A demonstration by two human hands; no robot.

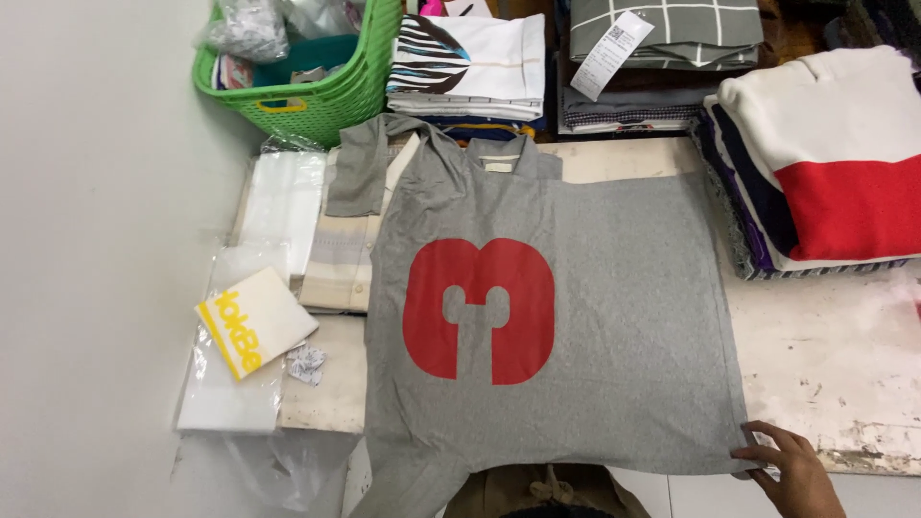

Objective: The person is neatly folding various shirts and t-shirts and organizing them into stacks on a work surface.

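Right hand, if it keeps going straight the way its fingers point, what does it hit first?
The right hand points left, fingertips already on the grey shirt at its lower corner. Going on, it would likely slide further across that shirt.

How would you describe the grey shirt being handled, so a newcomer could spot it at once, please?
Start at the worn white table. The grey T-shirt lies spread flat across its middle, the right hand at its bottom corner. Unlike the folded piles around it, it bears a large red shape.

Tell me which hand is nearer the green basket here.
Cannot compare: only the right hand shows, its fingers on the bottom right corner of the grey shirt, far from the green basket at top left. The left hand is out of view.
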